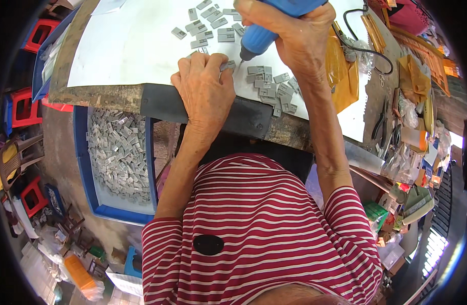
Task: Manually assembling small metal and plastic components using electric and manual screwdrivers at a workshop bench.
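Note:
My right hand (305, 43) is wrapped around a blue electric screwdriver (260, 36), its black nose and thin bit slanting down and left. The bit's tip is beside a small grey block (228, 65), which looks like a pencil sharpener, at the fingertips of my left hand (205, 94). My left fingers are bent and closed on that block at the table's near edge; they partly hide it. More of these grey sharpeners (226, 34) lie scattered beyond the hands, and a cluster of them (267, 89) lies to the right of the bit, on white sheeting (126, 48).
A blue tray (82, 168) full of grey pieces stands left of my body, below the tabletop. To the right lie yellow-brown paper (343, 76), a black cord (371, 51), pliers (380, 124) and plastic bags. Red stools (27, 108) stand far left.

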Available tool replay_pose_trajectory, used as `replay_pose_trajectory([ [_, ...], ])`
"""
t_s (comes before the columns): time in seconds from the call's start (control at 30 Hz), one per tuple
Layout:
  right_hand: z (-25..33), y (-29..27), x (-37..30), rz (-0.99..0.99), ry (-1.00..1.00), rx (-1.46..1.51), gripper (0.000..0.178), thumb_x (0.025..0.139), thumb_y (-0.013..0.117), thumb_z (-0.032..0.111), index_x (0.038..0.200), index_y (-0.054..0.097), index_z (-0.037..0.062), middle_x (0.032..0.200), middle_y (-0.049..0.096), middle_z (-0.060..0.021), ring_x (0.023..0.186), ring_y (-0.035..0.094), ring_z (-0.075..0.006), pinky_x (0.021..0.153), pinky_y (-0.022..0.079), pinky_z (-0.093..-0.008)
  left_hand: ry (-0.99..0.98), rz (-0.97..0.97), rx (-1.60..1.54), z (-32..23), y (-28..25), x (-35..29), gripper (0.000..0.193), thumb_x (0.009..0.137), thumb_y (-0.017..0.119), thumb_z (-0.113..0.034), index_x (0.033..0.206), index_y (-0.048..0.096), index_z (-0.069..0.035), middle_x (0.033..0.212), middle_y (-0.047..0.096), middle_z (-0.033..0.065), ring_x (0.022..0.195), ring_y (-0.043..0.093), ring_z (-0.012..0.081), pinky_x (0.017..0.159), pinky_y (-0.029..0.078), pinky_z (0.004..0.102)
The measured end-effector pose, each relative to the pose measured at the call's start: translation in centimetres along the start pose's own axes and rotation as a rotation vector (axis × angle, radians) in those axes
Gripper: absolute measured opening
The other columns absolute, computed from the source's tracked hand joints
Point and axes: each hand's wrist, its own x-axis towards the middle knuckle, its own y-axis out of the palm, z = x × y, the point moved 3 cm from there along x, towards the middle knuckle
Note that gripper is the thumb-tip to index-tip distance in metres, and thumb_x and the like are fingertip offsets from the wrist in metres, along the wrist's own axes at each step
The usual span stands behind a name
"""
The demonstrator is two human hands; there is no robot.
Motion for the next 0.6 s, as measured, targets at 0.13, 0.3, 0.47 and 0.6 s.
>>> replay_pose_trajectory([
  [0.13,0.2,-0.4,-0.3,0.065,-0.129,-0.125,0.015,0.077,0.068,0.018,0.086,0.068,0.0051,0.070,0.066,-0.0119,0.071,0.068,-0.0206,0.071,0.055,-0.0312,0.004,0.003,0.007,0.0,0.0,0.0,0.019,0.069,0.069,-0.013,0.088,0.064,-0.014,0.080,0.055,0.0011,0.084,0.049,0.0224,0.071,0.034,0.0367],
  [0.3,1.7,-0.4,0.0,-0.136,0.035,0.134,0.020,0.067,0.074,0.006,0.082,0.062,0.0006,0.072,0.063,-0.0061,0.060,0.060,-0.0121,0.056,0.051,-0.0252,-0.035,0.068,-0.030,0.0,0.1,-0.1,0.019,0.070,0.067,-0.011,0.089,0.063,-0.011,0.087,0.053,0.0042,0.090,0.048,0.0238,0.076,0.031,0.0397],
  [0.47,1.9,-1.1,-0.1,-0.069,-0.097,0.434,0.022,0.070,0.070,0.004,0.089,0.060,-0.0007,0.074,0.062,-0.0077,0.061,0.060,-0.0140,0.058,0.050,-0.0269,-0.031,0.080,-0.026,0.0,0.0,-0.1,0.021,0.071,0.066,-0.012,0.091,0.063,-0.011,0.088,0.053,0.0045,0.090,0.048,0.0236,0.077,0.031,0.0397],
  [0.6,1.9,-2.0,-0.6,-0.209,0.070,0.333,0.024,0.072,0.069,0.002,0.094,0.058,-0.0013,0.076,0.062,-0.0094,0.061,0.060,-0.0163,0.058,0.050,-0.0279,-0.032,0.088,-0.029,0.0,0.0,-0.2,0.023,0.071,0.066,-0.012,0.093,0.063,-0.011,0.089,0.053,0.0047,0.090,0.048,0.0235,0.077,0.031,0.0393],
])
